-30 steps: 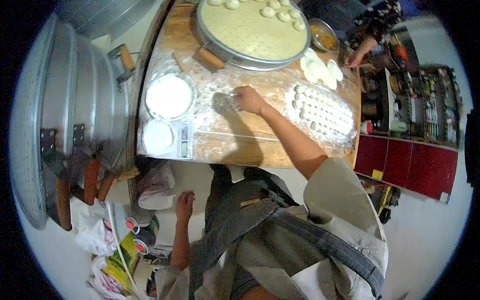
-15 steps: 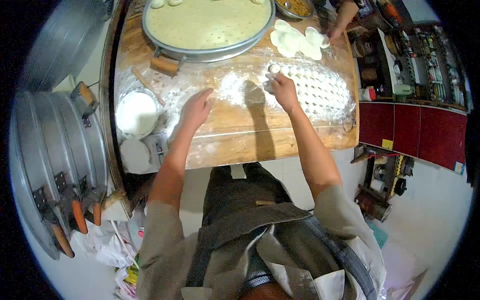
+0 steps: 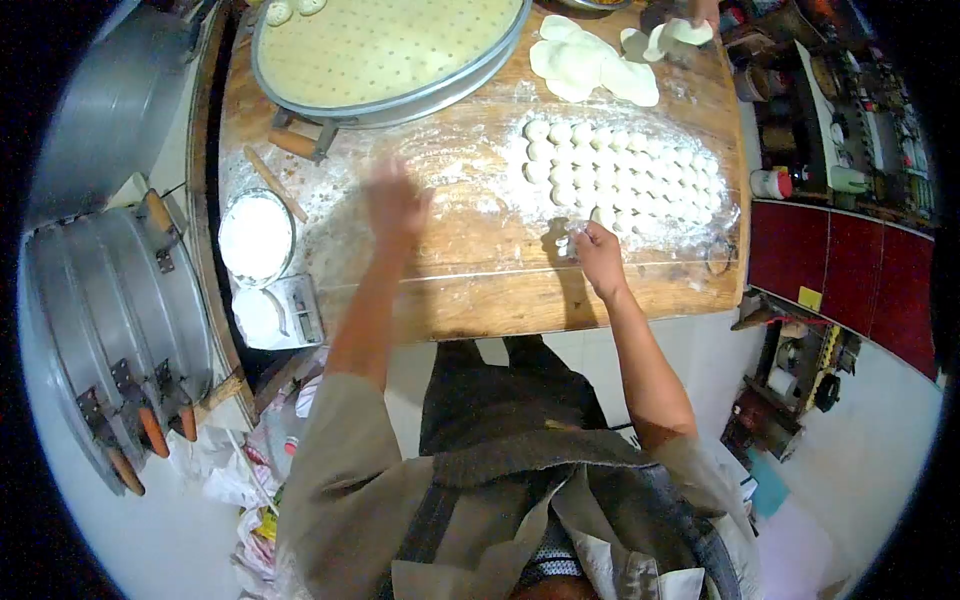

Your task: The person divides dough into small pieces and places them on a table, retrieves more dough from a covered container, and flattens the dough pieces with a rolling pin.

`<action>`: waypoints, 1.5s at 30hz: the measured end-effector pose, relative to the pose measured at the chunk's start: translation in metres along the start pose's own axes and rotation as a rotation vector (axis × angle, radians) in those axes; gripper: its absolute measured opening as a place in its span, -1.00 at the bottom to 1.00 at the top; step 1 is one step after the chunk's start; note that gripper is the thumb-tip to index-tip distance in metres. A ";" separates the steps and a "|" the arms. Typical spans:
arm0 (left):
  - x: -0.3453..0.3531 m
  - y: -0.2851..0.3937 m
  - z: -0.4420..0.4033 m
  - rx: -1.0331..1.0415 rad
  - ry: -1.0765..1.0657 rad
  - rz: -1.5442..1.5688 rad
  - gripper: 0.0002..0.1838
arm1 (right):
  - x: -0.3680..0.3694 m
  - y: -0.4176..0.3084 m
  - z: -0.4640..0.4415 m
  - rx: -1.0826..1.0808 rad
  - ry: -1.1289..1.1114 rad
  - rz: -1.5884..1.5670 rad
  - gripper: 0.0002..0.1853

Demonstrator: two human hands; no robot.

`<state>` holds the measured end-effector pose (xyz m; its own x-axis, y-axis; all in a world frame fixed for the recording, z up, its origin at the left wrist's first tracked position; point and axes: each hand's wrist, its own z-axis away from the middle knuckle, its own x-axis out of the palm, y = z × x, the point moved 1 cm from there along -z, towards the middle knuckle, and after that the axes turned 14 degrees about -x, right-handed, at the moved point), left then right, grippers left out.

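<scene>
My right hand [image 3: 598, 252] is closed at the near edge of the rows of small dough pieces [image 3: 625, 175], with a small whitish thing at its fingertips, too small to name. Over the floured wooden table [image 3: 470, 240], my left hand [image 3: 392, 200] is smeared by motion, its fingers unclear. It is between the dough pieces and a thin rolling pin [image 3: 275, 183]. Flat dough wrappers [image 3: 590, 65] overlap behind the dough pieces.
A large round steamer tray [image 3: 390, 50] with a few buns stands at the back left. A bowl of flour [image 3: 257, 238] and a scale [image 3: 302, 310] are at the left edge. Another person's hand [image 3: 705, 12] is at the back right, by wrappers. Stacked steamers [image 3: 130, 310] stand left.
My left hand came up from below the table to above it. My right hand moved right, then nearer the front edge beside the dough pieces. The view has shifted; the other person's hand is by the wrappers.
</scene>
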<state>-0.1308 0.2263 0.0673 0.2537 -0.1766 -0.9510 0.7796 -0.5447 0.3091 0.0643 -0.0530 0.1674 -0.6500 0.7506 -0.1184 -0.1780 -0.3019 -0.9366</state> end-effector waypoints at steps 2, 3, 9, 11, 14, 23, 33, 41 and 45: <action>0.000 -0.021 0.036 -0.081 0.157 -0.129 -0.27 | 0.002 -0.006 -0.002 -0.041 -0.073 0.069 -0.84; -0.005 -0.014 0.057 -0.088 0.164 -0.147 -0.27 | 0.000 0.001 -0.004 -0.042 -0.088 0.055 -0.84; -0.004 0.110 0.128 0.257 -0.159 0.083 -0.32 | 0.014 0.008 -0.014 -0.033 -0.282 0.113 -0.83; -0.004 0.109 0.126 0.256 -0.183 0.067 -0.38 | 0.021 0.015 -0.020 -0.183 -0.369 0.256 -0.78; 0.029 0.070 0.127 0.153 -0.135 0.146 -0.47 | 0.044 -0.032 -0.007 -0.112 -0.485 0.251 -0.75; -0.010 -0.018 0.111 -0.530 -0.043 1.076 -0.58 | 0.091 0.018 -0.024 -0.318 -0.527 0.476 -0.61; -0.042 0.109 0.074 -0.092 -0.113 1.134 -0.53 | 0.166 -0.008 -0.040 0.149 -0.115 -0.552 -0.38; -0.062 0.107 0.044 -0.783 -0.550 1.884 -0.37 | 0.175 0.039 -0.060 0.052 -0.078 -0.555 -0.56; -0.102 0.104 0.026 -0.653 -0.503 1.616 -0.39 | 0.138 0.053 -0.041 -0.103 -0.147 0.371 -0.48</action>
<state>-0.0905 0.1669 0.1965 0.8237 -0.4190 0.3819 0.0743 0.7476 0.6600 -0.0045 0.0584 0.0877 -0.7563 0.5076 -0.4127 0.1582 -0.4702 -0.8683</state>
